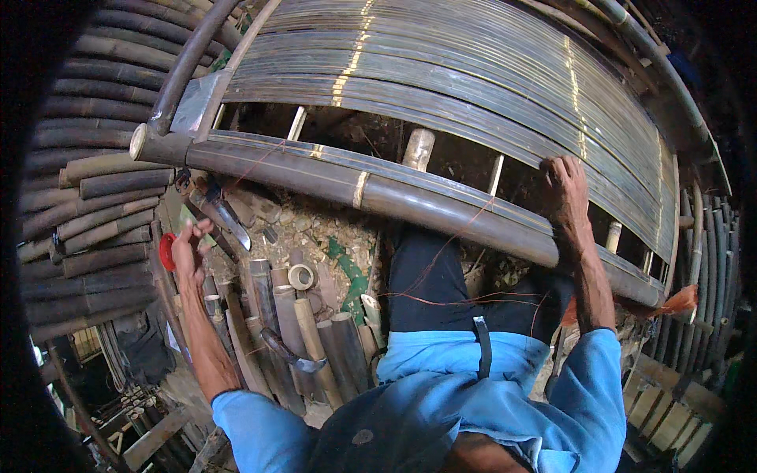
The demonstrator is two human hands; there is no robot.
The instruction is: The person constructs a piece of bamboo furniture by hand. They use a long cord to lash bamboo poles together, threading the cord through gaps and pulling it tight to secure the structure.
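My left hand (pixel 189 246) is raised at the left with its fingers apart, holding nothing that I can see. Just beside it is a red rounded object (pixel 166 252). My right hand (pixel 566 185) is curled at the near edge of a panel of dark bamboo slats (pixel 457 83); whatever its fingers may grip is hidden. The panel belongs to a bamboo bench frame, whose thick front pole (pixel 300 177) crosses before me. Pale cross strips (pixel 297 124) show in the gap between panel and pole. Thin reddish wire (pixel 441 298) trails over the pole and my lap.
A broad-bladed knife (pixel 233 225) is near the left end of the pole. Another curved blade (pixel 296 356) rests on upright bamboo pieces (pixel 343 347). Stacked bamboo poles (pixel 95 142) fill the left side. Shavings (pixel 292 225) cover the ground, and more poles (pixel 714 260) stand right.
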